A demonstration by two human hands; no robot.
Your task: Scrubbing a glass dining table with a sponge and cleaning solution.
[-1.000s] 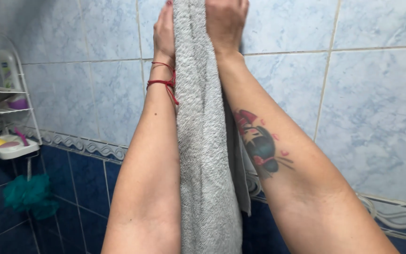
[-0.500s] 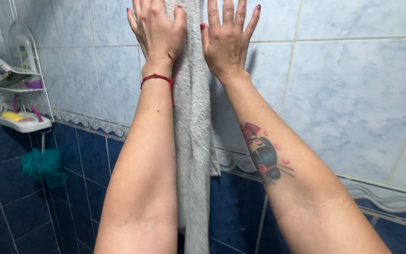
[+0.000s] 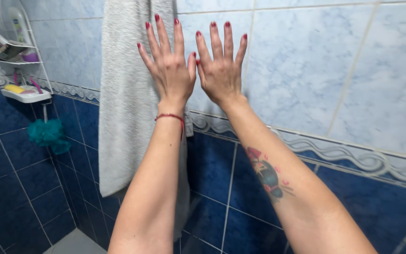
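The soft, limp grey terry towel hanging at ten o'clock looks light and best gripped near its top edge, while the left hand and right hand are spread flat, holding nothing.

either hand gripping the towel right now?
No: both the left hand and right hand are open with fingers spread, and the grey towel hangs unheld on the wall.
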